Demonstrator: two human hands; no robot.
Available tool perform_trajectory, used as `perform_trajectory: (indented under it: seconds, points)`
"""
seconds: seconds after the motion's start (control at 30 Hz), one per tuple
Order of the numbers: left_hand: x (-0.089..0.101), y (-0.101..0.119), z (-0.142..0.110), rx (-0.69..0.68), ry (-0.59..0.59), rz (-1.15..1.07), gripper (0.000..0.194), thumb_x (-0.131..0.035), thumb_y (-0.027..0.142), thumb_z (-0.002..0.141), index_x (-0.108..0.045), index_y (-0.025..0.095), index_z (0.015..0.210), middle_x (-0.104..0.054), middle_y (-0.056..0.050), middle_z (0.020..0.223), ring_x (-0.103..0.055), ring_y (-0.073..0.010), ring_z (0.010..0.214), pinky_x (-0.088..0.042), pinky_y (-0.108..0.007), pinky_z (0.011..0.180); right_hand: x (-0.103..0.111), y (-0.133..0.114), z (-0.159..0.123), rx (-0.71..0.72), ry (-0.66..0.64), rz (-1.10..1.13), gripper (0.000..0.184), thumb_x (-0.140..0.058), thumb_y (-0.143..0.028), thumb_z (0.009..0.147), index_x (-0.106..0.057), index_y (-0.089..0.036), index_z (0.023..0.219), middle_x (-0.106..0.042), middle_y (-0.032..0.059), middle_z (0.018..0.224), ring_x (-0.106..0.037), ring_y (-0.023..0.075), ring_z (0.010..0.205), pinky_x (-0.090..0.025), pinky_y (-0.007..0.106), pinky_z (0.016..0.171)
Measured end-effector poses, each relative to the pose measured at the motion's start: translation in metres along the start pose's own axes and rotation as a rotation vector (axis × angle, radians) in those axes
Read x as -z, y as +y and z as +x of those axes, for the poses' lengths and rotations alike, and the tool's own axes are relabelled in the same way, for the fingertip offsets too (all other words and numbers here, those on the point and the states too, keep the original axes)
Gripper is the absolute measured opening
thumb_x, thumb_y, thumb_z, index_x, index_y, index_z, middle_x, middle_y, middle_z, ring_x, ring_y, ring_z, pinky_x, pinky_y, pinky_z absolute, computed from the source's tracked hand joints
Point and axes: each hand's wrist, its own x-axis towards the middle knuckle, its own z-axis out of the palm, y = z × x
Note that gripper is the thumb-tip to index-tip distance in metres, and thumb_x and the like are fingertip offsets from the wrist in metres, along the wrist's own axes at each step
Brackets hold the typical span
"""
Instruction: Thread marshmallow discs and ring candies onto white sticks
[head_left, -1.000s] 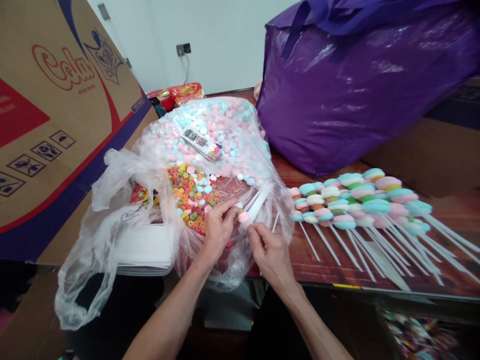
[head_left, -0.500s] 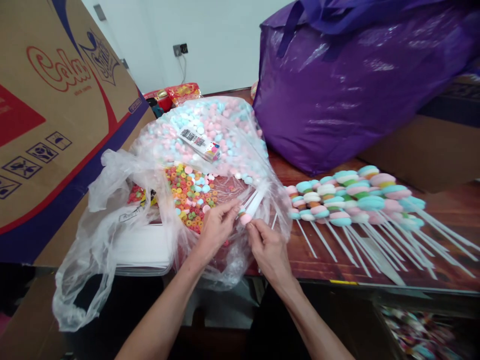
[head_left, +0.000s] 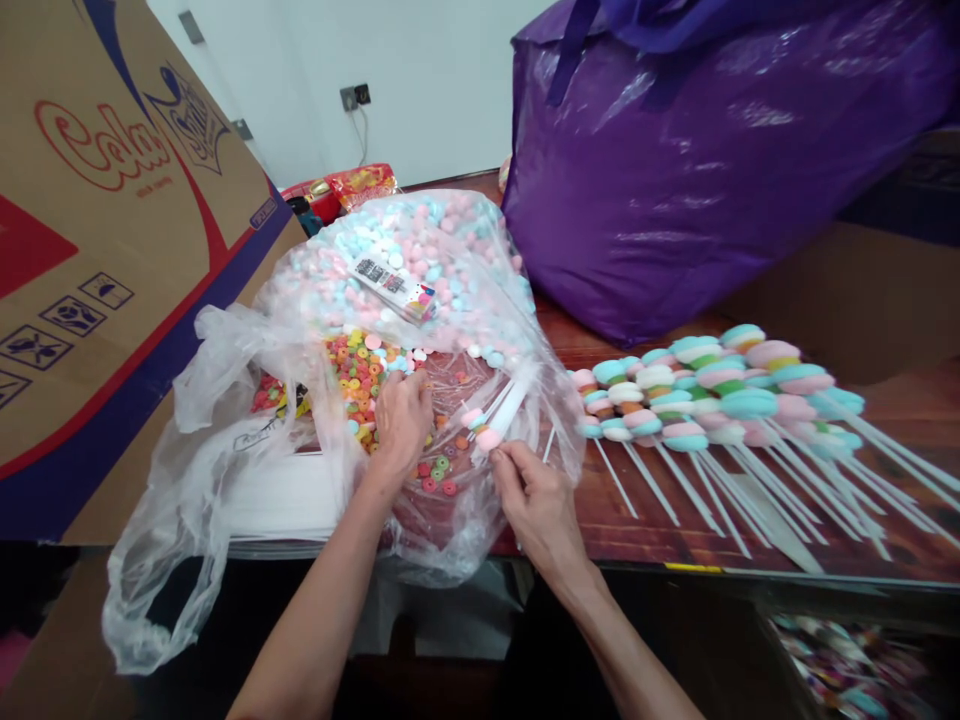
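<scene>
One-handed, with the right hand point(head_left: 541, 505), pinched a candy skewer point(head_left: 488, 439) tight between thumb and fingertip; pointed its long axis between ten and eleven o'clock; laid the left hand point(head_left: 403, 425), nearer, half-curled on ring candies point(head_left: 360, 372) towards half past nine, catch impossible to tell; had white sticks point(head_left: 513, 405) at one, marshmallow pops point(head_left: 748, 403) at two, loose plastic film point(head_left: 450, 548) around, in the way.

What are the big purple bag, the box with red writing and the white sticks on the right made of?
Purple bag: probably plastic, glossy, with bright glints on its creases.
Box: likely cardboard, brown, dull, with printed pictures.
White sticks: smooth-looking, thin and straight; paper or plastic, I can't tell.
</scene>
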Motion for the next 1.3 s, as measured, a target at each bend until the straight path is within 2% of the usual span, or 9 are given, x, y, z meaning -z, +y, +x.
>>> perform_trajectory:
  seconds: [0.07,0.23,0.4,0.5,0.57,0.67,0.77,1.0,1.3]
  points:
    - [0.000,0.000,0.006,-0.014,0.005,0.003,0.031,-0.046,0.018,0.092,-0.073,0.020,0.107,-0.066,-0.012,0.102,-0.060,-0.0251,0.095,-0.042,-0.034,0.082,0.000,0.000,0.000,0.001,0.000,-0.004,0.026,-0.047,-0.030,0.097,-0.061,-0.019,0.078,-0.045,-0.0053,0.055,-0.043,0.0107,0.049,-0.031,0.023,0.051]
    - [-0.002,0.004,0.016,-0.066,-0.130,0.159,0.033,-0.041,0.013,0.092,-0.074,0.016,0.092,-0.066,-0.015,0.102,-0.058,-0.0283,0.101,-0.042,-0.037,0.084,-0.001,0.001,0.000,0.002,-0.003,0.001,0.027,-0.046,-0.030,0.097,-0.061,-0.019,0.078,-0.044,-0.0057,0.054,-0.043,0.0104,0.047,-0.031,0.023,0.050]
    - [-0.004,0.001,0.015,-0.056,-0.091,0.081,0.022,-0.048,0.014,0.089,-0.070,0.017,0.091,-0.066,-0.014,0.100,-0.059,-0.0263,0.100,-0.043,-0.035,0.084,0.000,0.000,0.000,0.009,-0.005,-0.004,0.026,-0.046,-0.029,0.097,-0.061,-0.019,0.078,-0.046,-0.0051,0.055,-0.043,0.0107,0.048,-0.031,0.023,0.050]
    - [-0.006,-0.004,0.014,-0.043,-0.042,-0.123,0.015,-0.054,0.012,0.084,-0.066,0.018,0.089,-0.067,-0.009,0.090,-0.060,-0.0241,0.093,-0.044,-0.034,0.083,0.000,0.000,0.001,0.014,-0.007,-0.010,0.026,-0.046,-0.029,0.097,-0.061,-0.019,0.078,-0.046,-0.0052,0.055,-0.043,0.0108,0.048,-0.031,0.023,0.050]
    - [-0.008,-0.007,0.012,-0.007,-0.032,-0.425,0.010,-0.059,0.013,0.081,-0.064,0.019,0.087,-0.066,-0.004,0.080,-0.061,-0.0198,0.080,-0.046,-0.031,0.077,0.000,-0.001,0.001,0.021,-0.012,-0.016,0.026,-0.046,-0.029,0.097,-0.061,-0.019,0.078,-0.047,-0.0050,0.055,-0.043,0.0110,0.048,-0.032,0.023,0.050]
    - [-0.012,-0.008,0.004,0.082,-0.079,-1.002,0.012,-0.066,0.021,0.077,-0.065,0.019,0.088,-0.067,0.000,0.074,-0.061,-0.0142,0.065,-0.047,-0.026,0.066,0.000,-0.001,0.001,0.028,-0.028,-0.012,0.025,-0.046,-0.028,0.097,-0.062,-0.020,0.080,-0.049,-0.0047,0.055,-0.045,0.0113,0.049,-0.033,0.023,0.051]
    - [-0.018,-0.006,-0.008,0.138,-0.120,-1.321,0.018,-0.074,0.028,0.072,-0.070,0.017,0.085,-0.069,0.000,0.075,-0.062,-0.0129,0.067,-0.048,-0.024,0.066,0.000,-0.001,0.001,0.035,-0.045,-0.013,0.025,-0.046,-0.028,0.097,-0.062,-0.020,0.080,-0.050,-0.0047,0.055,-0.046,0.0112,0.048,-0.032,0.023,0.050]
    - [-0.021,0.008,-0.023,0.277,-0.164,-1.589,0.031,-0.082,0.038,0.067,-0.073,0.016,0.087,-0.072,-0.002,0.082,-0.070,-0.0168,0.079,-0.053,-0.028,0.074,-0.002,0.000,0.000,0.044,-0.065,-0.030,0.026,-0.045,-0.029,0.097,-0.062,-0.019,0.080,-0.049,-0.0047,0.056,-0.047,0.0116,0.049,-0.033,0.024,0.052]
    - [-0.014,0.010,-0.027,0.333,-0.165,-1.676,0.035,-0.083,0.042,0.067,-0.067,0.015,0.080,-0.067,0.000,0.078,-0.071,-0.0162,0.081,-0.054,-0.027,0.077,-0.001,-0.002,0.001,0.048,-0.052,-0.035,0.026,-0.045,-0.029,0.097,-0.063,-0.020,0.081,-0.050,-0.0045,0.056,-0.047,0.0119,0.049,-0.033,0.024,0.051]
